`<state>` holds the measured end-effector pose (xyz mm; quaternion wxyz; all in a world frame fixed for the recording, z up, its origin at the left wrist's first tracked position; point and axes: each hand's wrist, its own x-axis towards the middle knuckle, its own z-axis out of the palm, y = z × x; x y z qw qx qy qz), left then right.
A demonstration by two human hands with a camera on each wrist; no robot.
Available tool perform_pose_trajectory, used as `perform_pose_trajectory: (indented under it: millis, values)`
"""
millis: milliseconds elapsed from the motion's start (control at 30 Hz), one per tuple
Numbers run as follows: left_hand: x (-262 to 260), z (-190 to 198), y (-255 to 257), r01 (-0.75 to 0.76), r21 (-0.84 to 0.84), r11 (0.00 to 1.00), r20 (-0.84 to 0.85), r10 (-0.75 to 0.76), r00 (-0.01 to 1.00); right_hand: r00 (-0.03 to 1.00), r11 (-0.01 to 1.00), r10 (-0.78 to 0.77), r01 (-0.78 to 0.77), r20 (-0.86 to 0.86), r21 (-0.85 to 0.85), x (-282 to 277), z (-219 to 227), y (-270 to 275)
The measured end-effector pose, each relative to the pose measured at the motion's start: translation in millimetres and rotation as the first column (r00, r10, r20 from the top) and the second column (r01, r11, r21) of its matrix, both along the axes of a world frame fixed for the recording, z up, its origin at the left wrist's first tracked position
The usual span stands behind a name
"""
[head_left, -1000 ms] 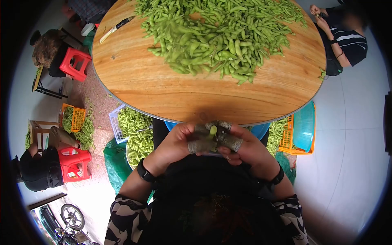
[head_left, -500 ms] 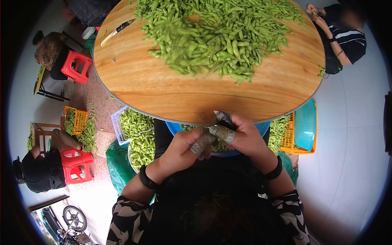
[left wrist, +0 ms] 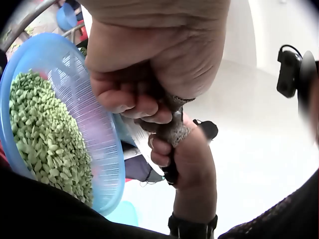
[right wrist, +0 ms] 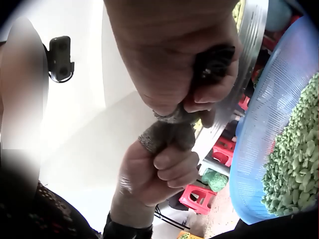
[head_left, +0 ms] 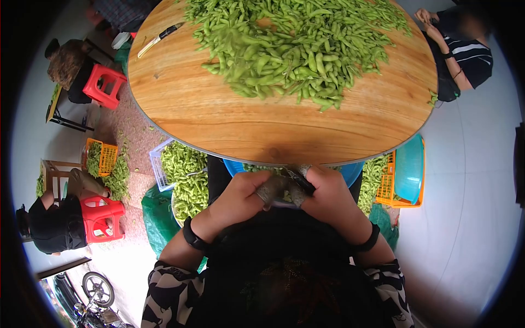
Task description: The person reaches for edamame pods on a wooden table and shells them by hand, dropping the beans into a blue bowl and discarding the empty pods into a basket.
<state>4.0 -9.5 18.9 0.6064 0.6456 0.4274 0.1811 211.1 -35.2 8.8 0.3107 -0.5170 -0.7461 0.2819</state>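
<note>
Both hands meet just off the near edge of the wooden table (head_left: 262,131), above a blue colander (right wrist: 240,184) of shelled green beans (right wrist: 299,154). Grey, worn coverings wrap the thumbs. My left hand (head_left: 240,192) has curled fingers, its wrapped thumb right against the right thumb; I cannot tell whether a pod is between them. In my right hand (head_left: 331,194) I grip a black-handled knife (right wrist: 214,62), its handle across the palm. The blade is hidden by the fingers. A heap of green bean pods (head_left: 295,60) lies on the table.
Another knife (head_left: 159,39) rests at the table's far left. Beside my legs stand a white crate (head_left: 157,158) of pods and an orange basket (head_left: 387,183) with a teal colander (head_left: 410,169). Other people sit around, some near red stools (head_left: 104,86).
A pod that showed between my thumbs a second ago is out of sight now. The hands drew slightly apart half a second ago and have since come together again.
</note>
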Motion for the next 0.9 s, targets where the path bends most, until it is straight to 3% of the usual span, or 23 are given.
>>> perform_pose_trajectory:
  millis: [67,100,167,200,267,300,333,400,467,533,567,667,767,833,900]
  values:
    - [-2,0,2,0.015,-0.093,0.996,0.037,-0.012,0.999,0.988,0.983,0.032,-0.058,-0.153,-0.173,5,3,-3]
    - [-3,0,3,0.011,-0.088,0.996,0.041,-0.007,0.999,0.988,0.984,0.037,-0.062,-0.149,-0.169,4,1,-2]
    - [-5,-3,8,-0.111,-0.258,0.96,0.275,0.182,0.944,0.889,0.964,-0.105,-0.019,-0.445,-0.265,2,-4,3]
    - [-5,-4,9,-0.115,-0.25,0.961,0.28,0.185,0.942,0.891,0.966,-0.096,-0.023,-0.443,-0.257,2,-2,4]
    - [-5,-4,10,-0.381,-0.091,0.92,0.335,0.389,0.858,0.844,0.962,-0.23,0.122,-0.485,-0.243,1,3,7]
    - [-1,2,6,-0.423,-0.079,0.903,0.292,0.427,0.856,0.82,0.946,-0.286,0.162,-0.495,-0.279,-3,7,5]
    - [3,1,2,-0.427,-0.07,0.902,0.298,0.427,0.854,0.822,0.95,-0.278,0.158,-0.497,-0.269,-6,4,5]
    - [7,-9,-5,-0.282,0.252,0.926,0.262,0.216,0.941,0.933,0.981,-0.167,0.189,-0.319,0.037,-13,-4,4]
    - [5,-16,-2,-0.236,0.255,0.938,0.22,0.181,0.959,0.966,0.987,-0.13,0.148,-0.223,0.065,-19,3,0]
    - [5,-14,-1,-0.27,0.205,0.941,0.203,0.229,0.952,0.974,0.995,-0.069,0.083,-0.217,0.054,-19,5,-1]
    - [6,-10,-1,-0.269,0.203,0.942,0.203,0.228,0.952,0.949,0.997,-0.078,0.07,-0.307,-0.035,-17,6,-2]
    - [6,-2,-3,-0.225,0.161,0.961,0.146,0.202,0.968,0.973,0.999,-0.038,0.044,-0.228,0.021,-12,6,-2]
    - [6,-12,-3,-0.21,0.13,0.969,0.223,0.177,0.959,0.959,0.998,-0.047,0.032,-0.279,-0.059,-10,9,-3]
    - [7,-14,-5,-0.352,-0.039,0.935,0.422,0.335,0.842,0.966,0.997,-0.068,0.055,-0.248,-0.06,-7,15,-5]
    - [1,-11,-3,-0.331,-0.077,0.941,0.438,0.33,0.836,0.972,0.995,-0.089,0.078,-0.217,-0.061,-5,17,-6]
